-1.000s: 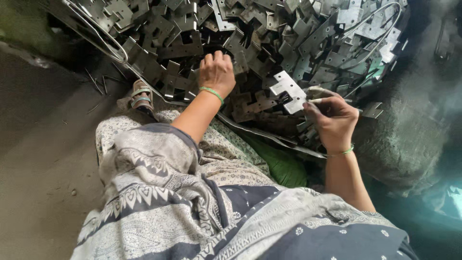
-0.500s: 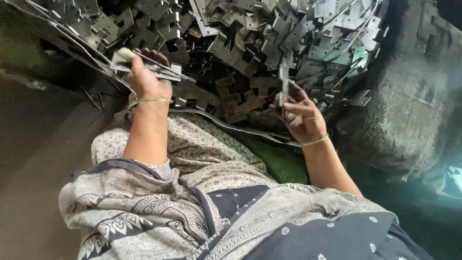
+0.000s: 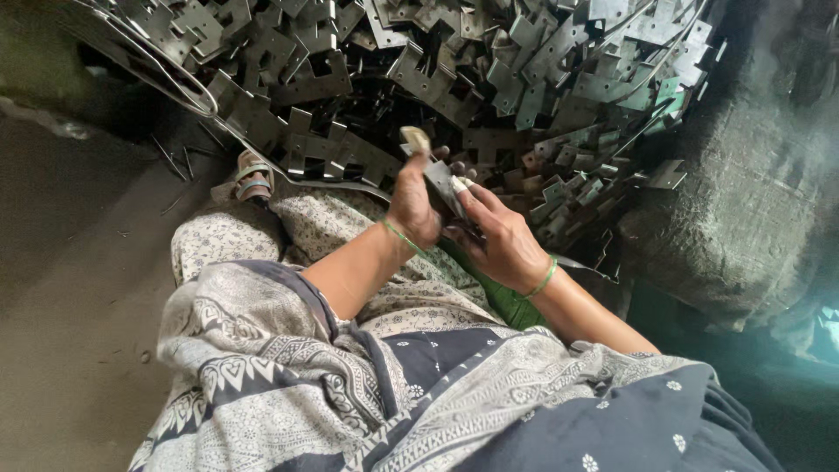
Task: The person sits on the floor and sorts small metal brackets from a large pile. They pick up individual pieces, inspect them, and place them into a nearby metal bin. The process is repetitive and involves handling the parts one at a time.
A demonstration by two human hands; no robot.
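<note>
A patterned grey and navy cloth (image 3: 367, 385) is draping over the person's lap and filling the near part of the view, with a strip of green fabric (image 3: 507, 301) showing beside it under the right forearm. Both forearms are reaching forward out of the cloth, each wearing a thin green bangle at the wrist.

The left hand (image 3: 412, 205) and right hand (image 3: 498, 236) are meeting just above the knees. Between them they are holding a flat metal piece (image 3: 441, 183): the left fingers are curling closed around its near side, and the right fingers are wrapping closed around its lower edge, thumb pressing on top. A pale tip is sticking up above the left hand; what it is cannot be told. The piece is sitting between the two hands, lifted clear of the heap, just in front of it.

To the left, a sandalled foot (image 3: 252, 177) is resting on the dark floor (image 3: 79, 288), touching the edge of the heap.

Beyond the hands, a big heap (image 3: 454, 70) of notched flat metal pieces is spreading across the top of the view, with bent wire loops lying through it. To the right, a rough dark sack (image 3: 743, 201) is standing beside the heap.
</note>
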